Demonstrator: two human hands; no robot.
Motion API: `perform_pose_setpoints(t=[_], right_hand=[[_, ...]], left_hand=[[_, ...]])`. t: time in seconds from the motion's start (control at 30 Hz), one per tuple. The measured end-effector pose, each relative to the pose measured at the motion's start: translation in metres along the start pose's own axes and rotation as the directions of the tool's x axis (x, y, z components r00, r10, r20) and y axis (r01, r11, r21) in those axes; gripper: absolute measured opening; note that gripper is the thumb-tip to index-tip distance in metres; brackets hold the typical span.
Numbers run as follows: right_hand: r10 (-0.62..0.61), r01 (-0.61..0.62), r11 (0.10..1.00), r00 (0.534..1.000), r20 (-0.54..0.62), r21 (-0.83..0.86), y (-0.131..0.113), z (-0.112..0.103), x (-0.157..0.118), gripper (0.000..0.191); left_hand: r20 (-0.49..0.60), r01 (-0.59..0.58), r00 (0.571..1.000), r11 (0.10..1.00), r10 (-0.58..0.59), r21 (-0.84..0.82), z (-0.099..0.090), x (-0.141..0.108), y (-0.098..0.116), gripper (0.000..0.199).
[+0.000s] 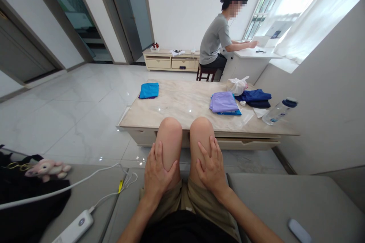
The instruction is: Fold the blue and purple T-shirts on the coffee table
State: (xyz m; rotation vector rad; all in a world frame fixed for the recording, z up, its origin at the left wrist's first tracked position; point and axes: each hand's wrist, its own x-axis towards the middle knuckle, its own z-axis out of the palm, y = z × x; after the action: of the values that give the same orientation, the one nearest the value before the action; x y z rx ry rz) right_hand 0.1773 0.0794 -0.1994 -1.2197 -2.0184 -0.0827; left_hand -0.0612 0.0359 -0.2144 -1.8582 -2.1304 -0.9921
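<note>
Here's the scene from the grey sofa (285, 197): the left hand (156, 169) and the right hand (209, 163) lie open on the knees, fingers spread, clenching nothing. Just ahead, on the marble worktop (182, 102), the folded lilac cloth (223, 102) sits right of centre, with a navy garment (253, 96) beside it and a folded blue cloth (148, 90) away on the left. All of that looks light and soft, liable to slump, so the folded edges, with a flat hand underneath, look like the place to take hold. On the right, the clear plastic water bottle (279, 112) lies on its side, smooth and likely slippery, best gripped around the body. Beyond, a person (213, 38) works at a white desk.
</note>
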Motion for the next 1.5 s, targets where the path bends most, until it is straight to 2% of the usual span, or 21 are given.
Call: perform_pose_setpoints(t=[0.3, 0.7, 0.87, 0.97, 1.03, 1.17, 1.27, 1.5], right_hand=[[0.029, -0.029, 1.0, 0.999, -0.026, 0.008, 0.01, -0.001, -0.004, 0.069], [0.02, -0.02, 1.0, 0.999, -0.038, 0.007, 0.01, 0.001, -0.002, 0.069], [0.0, 0.001, 1.0, 1.0, -0.029, 0.028, 0.016, -0.005, -0.006, 0.068], [0.024, -0.023, 1.0, 0.999, -0.048, 0.016, 0.022, -0.008, -0.007, 0.069], [0.024, -0.024, 1.0, 0.999, -0.046, 0.007, 0.02, -0.009, -0.007, 0.068], [0.009, -0.01, 1.0, 1.0, 0.007, 0.025, 0.012, -0.007, -0.004, 0.066], [0.041, -0.041, 0.999, 0.999, -0.015, -0.019, 0.011, -0.005, -0.001, 0.067], [0.023, -0.023, 1.0, 0.999, -0.024, -0.001, 0.014, -0.003, -0.005, 0.073]], left_hand=[[-0.011, 0.055, 0.998, 0.998, -0.055, -0.004, -0.004, 0.001, -0.01, 0.099], [-0.012, 0.046, 0.999, 0.999, -0.046, -0.018, -0.004, 0.003, -0.011, 0.097], [-0.025, 0.076, 0.997, 0.997, -0.076, 0.0, -0.002, 0.0, -0.006, 0.098], [0.007, 0.048, 0.999, 0.999, -0.048, -0.017, -0.002, -0.002, -0.001, 0.1], [0.015, 0.043, 0.999, 0.999, -0.043, -0.031, -0.006, -0.003, -0.001, 0.098], [-0.02, 0.111, 0.994, 0.993, -0.112, -0.037, -0.012, -0.001, -0.009, 0.096], [0.027, 0.1, 0.995, 0.991, -0.098, -0.089, -0.012, 0.004, -0.012, 0.096], [-0.004, 0.107, 0.994, 0.992, -0.108, -0.063, -0.012, 0.001, -0.01, 0.097]])
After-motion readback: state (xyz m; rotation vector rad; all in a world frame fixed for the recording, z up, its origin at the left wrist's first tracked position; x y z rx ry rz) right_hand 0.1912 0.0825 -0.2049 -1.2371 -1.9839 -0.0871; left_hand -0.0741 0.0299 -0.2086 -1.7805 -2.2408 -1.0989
